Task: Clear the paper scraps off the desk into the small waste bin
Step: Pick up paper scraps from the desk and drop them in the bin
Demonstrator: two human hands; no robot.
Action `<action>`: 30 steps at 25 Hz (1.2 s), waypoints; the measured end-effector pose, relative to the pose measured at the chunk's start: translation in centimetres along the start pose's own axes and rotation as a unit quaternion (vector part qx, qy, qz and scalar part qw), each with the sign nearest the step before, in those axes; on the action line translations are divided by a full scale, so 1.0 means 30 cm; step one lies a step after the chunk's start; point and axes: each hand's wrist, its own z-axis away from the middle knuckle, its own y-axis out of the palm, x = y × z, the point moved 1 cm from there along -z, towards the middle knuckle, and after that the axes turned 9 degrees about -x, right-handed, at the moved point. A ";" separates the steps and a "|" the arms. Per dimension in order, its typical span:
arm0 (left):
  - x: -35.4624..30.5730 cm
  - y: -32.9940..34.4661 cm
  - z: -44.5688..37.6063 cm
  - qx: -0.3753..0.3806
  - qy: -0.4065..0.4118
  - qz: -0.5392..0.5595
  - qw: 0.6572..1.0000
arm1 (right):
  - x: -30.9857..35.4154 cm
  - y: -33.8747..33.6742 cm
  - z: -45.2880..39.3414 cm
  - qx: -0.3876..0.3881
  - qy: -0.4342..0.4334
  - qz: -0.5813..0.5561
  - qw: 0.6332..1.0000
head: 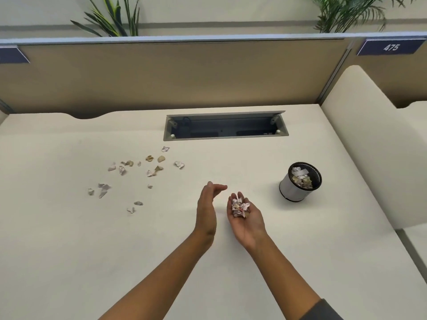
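My right hand [245,213] makes a cupped, palm-up grip around a small wad of crumpled scraps [239,207], fingers curled loosely about it rather than clenched. My left hand [206,204] stands just beside it on edge, palm facing the wad, fingers straight and slack, holding nothing. Both hover above the cream desk [231,262], near its middle. The small waste bin [300,181], white-sided with a dark mesh lining, sits to the right of the cupped grip and a little farther from me, apart from it, already holding a layer of paper. The loose paper scraps [138,174] lie scattered on the desk to the left of both hands and farther back, well apart from the bin. Behind them an open cable tray [225,125] is sunk into the desk, before a tan partition [161,75] bearing a blue plate marked 475 [390,47]
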 end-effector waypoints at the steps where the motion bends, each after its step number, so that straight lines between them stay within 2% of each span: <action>1: 0.024 -0.011 -0.031 -0.010 -0.009 -0.075 0.997 | 0.038 0.009 0.010 -0.001 -0.015 0.001 1.000; 3: 0.086 -0.043 -0.087 -0.003 -0.027 -0.239 0.971 | 0.137 0.033 0.026 0.010 -0.049 -0.003 0.999; 6: 0.151 -0.085 -0.143 0.075 0.013 -0.408 0.910 | 0.342 0.103 0.064 0.054 -0.114 -0.013 0.992; 8: 0.168 -0.102 -0.153 0.130 0.042 -0.467 0.874 | 0.487 0.142 0.084 0.080 -0.187 0.009 0.979; 10: 0.183 -0.124 -0.155 0.163 0.063 -0.487 0.856 | 0.593 0.158 0.087 0.083 -0.274 0.072 0.955; 12: 0.194 -0.140 -0.153 0.167 0.080 -0.490 0.852 | 0.653 0.151 0.070 0.057 -0.365 0.177 0.912; 14: 0.196 -0.140 -0.151 0.163 0.083 -0.488 0.854 | 0.676 0.132 0.039 0.014 -0.441 0.302 0.845; 16: 0.200 -0.139 -0.153 0.163 0.082 -0.489 0.853 | 0.679 0.105 0.003 -0.013 -0.476 0.389 0.789; 17: 0.202 -0.141 -0.155 0.166 0.082 -0.488 0.853 | 0.677 0.093 -0.010 -0.014 -0.477 0.409 0.778; 20: 0.211 -0.151 -0.164 0.168 0.083 -0.477 0.859 | 0.676 0.072 -0.019 0.022 -0.455 0.419 0.785; 22: 0.215 -0.156 -0.169 0.168 0.083 -0.468 0.863 | 0.684 0.066 -0.011 0.037 -0.462 0.447 0.765; 24: 0.222 -0.158 -0.173 0.169 0.087 -0.463 0.866 | 0.692 0.060 0.007 0.020 -0.482 0.514 0.709; 28: 0.225 -0.164 -0.177 0.171 0.083 -0.453 0.871 | 0.685 0.035 0.019 -0.014 -0.520 0.651 0.553; 30: 0.221 -0.164 -0.176 0.174 0.081 -0.444 0.875 | 0.677 0.035 0.016 -0.040 -0.528 0.688 0.496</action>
